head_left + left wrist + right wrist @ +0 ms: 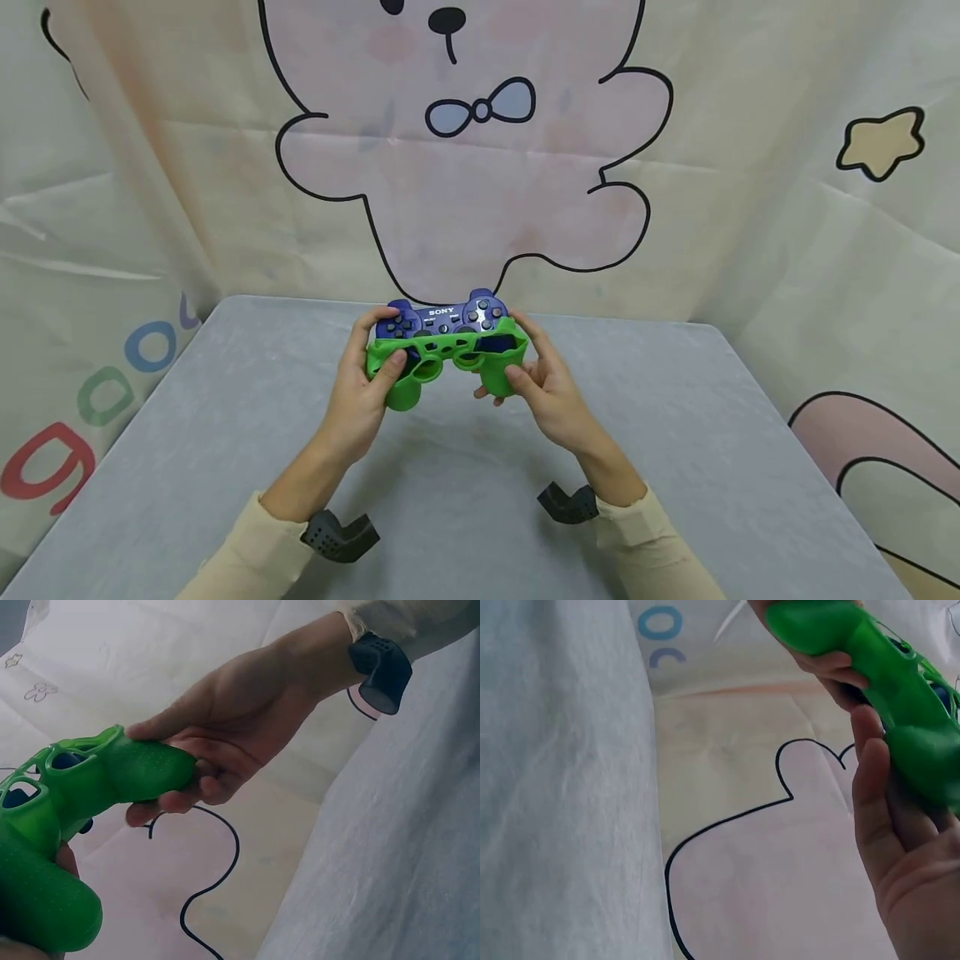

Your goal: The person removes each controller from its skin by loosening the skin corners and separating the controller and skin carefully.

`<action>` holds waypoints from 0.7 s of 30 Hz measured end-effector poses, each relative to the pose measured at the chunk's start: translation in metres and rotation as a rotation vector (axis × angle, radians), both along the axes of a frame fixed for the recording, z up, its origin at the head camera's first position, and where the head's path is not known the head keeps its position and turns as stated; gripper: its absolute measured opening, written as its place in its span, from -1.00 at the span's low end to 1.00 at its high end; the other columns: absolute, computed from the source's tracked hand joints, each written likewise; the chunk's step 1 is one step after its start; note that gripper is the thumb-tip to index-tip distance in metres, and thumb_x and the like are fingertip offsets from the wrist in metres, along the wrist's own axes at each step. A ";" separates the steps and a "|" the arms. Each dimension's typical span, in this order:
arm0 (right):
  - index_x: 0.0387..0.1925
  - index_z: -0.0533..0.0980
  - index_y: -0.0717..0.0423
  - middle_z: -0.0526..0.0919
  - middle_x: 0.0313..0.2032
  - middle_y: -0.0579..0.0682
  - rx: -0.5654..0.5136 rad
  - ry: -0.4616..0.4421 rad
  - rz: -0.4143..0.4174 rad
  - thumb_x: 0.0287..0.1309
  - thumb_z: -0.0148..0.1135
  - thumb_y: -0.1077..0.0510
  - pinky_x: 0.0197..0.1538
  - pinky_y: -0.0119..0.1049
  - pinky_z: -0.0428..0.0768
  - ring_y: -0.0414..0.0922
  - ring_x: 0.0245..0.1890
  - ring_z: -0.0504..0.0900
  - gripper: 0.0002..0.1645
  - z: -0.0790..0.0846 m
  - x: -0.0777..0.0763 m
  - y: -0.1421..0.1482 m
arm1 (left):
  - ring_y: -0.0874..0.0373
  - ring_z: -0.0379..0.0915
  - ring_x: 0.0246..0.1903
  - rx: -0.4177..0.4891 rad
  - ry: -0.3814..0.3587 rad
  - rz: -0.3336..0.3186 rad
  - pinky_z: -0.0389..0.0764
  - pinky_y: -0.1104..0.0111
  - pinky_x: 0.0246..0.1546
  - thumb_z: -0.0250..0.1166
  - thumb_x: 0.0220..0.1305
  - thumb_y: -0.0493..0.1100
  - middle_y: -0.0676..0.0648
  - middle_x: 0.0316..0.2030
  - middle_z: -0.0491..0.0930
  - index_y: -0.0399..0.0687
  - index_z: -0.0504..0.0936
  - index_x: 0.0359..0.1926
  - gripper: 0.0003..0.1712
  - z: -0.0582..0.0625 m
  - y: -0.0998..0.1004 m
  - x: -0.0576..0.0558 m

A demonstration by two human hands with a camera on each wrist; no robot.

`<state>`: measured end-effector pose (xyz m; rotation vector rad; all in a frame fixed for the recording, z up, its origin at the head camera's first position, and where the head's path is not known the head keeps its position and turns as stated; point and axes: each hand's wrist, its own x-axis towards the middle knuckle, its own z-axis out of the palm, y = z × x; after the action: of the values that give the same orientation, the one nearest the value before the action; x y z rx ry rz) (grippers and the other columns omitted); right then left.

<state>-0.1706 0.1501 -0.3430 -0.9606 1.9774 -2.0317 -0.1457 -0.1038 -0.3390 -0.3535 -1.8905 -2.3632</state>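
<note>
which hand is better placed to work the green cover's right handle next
Probably the right hand: its thumb rests on the right handle of the green cover, while the left hand holds the opposite side.

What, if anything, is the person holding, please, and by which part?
A blue controller partly inside a green cover: the left hand grips the left end, the right hand the right end, both thumbs on the cover.

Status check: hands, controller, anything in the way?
Left hand and right hand both gripping green cover. Blue controller partly inside, SONY lettering exposed. No obstruction seen around the hands.
</note>
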 end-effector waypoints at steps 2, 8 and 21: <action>0.62 -0.14 -0.09 0.70 0.01 0.37 0.017 0.026 0.006 0.51 0.00 0.28 -0.30 -0.30 0.70 -0.12 -0.31 0.82 -0.15 0.000 -0.001 0.001 | 0.20 0.48 0.08 0.027 -0.002 -0.007 0.63 0.50 -0.04 0.01 0.57 -0.24 -0.03 0.28 0.26 0.22 0.22 0.38 -0.53 0.000 -0.001 -0.001; 0.63 -0.13 -0.07 0.65 -0.11 0.57 0.060 0.062 0.021 0.46 0.03 0.36 -0.38 -0.33 0.69 -0.16 -0.41 0.80 -0.09 -0.001 -0.003 0.002 | 0.22 0.46 0.10 0.084 -0.013 -0.012 0.63 0.52 -0.02 0.02 0.57 -0.22 -0.01 0.30 0.25 0.27 0.26 0.35 -0.55 -0.001 -0.004 -0.003; 0.63 -0.13 -0.18 0.72 -0.10 0.43 0.191 0.090 0.034 0.47 0.01 0.37 -0.32 -0.21 0.73 -0.11 -0.43 0.80 -0.09 0.003 -0.001 0.006 | 0.32 0.61 -0.08 0.216 -0.057 0.110 0.66 0.54 -0.15 0.01 0.58 -0.17 -0.02 0.15 0.46 0.22 0.30 0.21 -0.71 0.001 -0.003 -0.003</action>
<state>-0.1715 0.1566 -0.3395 -1.0518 2.1382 -1.7721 -0.1485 -0.1072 -0.3376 -0.1614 -1.6084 -2.4950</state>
